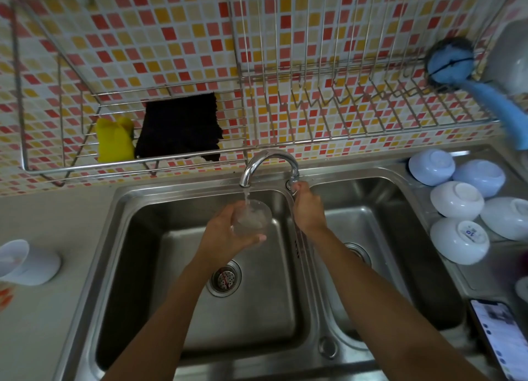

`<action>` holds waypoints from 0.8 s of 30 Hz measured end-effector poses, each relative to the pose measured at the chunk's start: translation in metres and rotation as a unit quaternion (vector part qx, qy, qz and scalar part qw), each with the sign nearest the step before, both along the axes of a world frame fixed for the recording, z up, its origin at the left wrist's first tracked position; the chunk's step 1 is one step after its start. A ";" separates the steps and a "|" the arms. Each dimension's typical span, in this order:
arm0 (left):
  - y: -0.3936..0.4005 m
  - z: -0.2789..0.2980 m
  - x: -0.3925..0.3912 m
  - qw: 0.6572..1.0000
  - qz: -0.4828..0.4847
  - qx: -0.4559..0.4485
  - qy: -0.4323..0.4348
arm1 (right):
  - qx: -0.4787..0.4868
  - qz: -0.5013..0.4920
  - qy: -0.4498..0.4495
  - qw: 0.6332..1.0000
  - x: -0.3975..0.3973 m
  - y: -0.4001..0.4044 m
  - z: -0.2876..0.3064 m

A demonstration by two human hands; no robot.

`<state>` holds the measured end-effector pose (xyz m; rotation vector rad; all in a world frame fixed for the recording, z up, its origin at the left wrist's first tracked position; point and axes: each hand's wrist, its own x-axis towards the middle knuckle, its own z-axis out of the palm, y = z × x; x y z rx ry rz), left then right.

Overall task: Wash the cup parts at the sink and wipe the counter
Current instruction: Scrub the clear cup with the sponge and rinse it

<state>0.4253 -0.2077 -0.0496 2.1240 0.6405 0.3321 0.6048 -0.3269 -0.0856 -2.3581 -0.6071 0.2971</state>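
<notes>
My left hand (225,232) holds a clear cup part (251,217) under the running stream from the chrome faucet (268,163), above the left sink basin (171,266). Its fingers curl round the part from below and the left. My right hand (307,206) grips the faucet handle (293,185) at the base of the spout. A white cup part (25,262) lies on its side on the pale counter (43,323) at the far left.
Several upturned white bowls (457,197) sit on the drainboard right of the right basin (371,209). A phone (497,335) lies at the lower right. The wall rack (171,163) holds a yellow sponge (114,139), a black cloth (180,129) and a blue brush (451,63).
</notes>
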 end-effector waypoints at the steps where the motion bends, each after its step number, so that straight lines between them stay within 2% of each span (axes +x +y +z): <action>1: 0.000 -0.001 0.000 1.000 0.001 -0.006 -0.003 | -0.001 -0.003 0.005 1.000 0.000 0.000 0.000; 11: -0.002 -0.001 -0.024 0.999 0.035 -0.010 -0.010 | 0.067 -0.088 0.044 0.993 -0.029 -0.003 -0.001; 15: -0.007 -0.001 -0.043 0.998 0.060 0.002 -0.031 | 0.089 -0.051 0.020 0.995 -0.085 -0.034 -0.021; 18: -0.013 -0.004 -0.064 0.998 0.060 0.006 -0.029 | 0.060 0.011 0.015 0.998 -0.138 -0.059 -0.046; 20: -0.016 -0.008 -0.078 0.997 0.071 0.016 -0.014 | 0.003 0.066 0.020 0.998 -0.171 -0.073 -0.063; 24: -0.022 -0.029 -0.116 0.995 0.032 0.015 0.091 | -0.116 0.162 0.052 0.979 -0.220 -0.089 -0.083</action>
